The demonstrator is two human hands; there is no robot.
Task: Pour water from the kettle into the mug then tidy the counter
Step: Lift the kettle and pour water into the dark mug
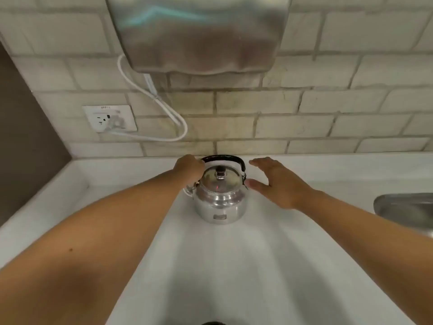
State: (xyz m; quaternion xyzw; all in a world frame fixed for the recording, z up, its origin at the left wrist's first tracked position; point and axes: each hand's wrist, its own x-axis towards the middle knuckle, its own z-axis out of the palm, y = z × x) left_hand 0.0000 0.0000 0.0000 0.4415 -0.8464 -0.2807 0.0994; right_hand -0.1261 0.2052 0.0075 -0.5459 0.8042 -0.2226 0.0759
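Note:
A shiny metal kettle (220,202) with a black handle and a black lid knob stands upright on the white counter (234,266), close to the tiled back wall. My left hand (189,165) is at the left end of the kettle's handle with its fingers curled around it. My right hand (278,181) hovers just right of the kettle with fingers spread; its thumb tip is at the kettle's right hinge. No mug is in view.
A metal sink (405,208) shows at the right edge. On the wall hangs a steel appliance (199,36), its white cord (168,113) plugged into a socket (109,118). A dark panel (21,141) stands at the left. A dark object (213,323) peeks in at the bottom edge.

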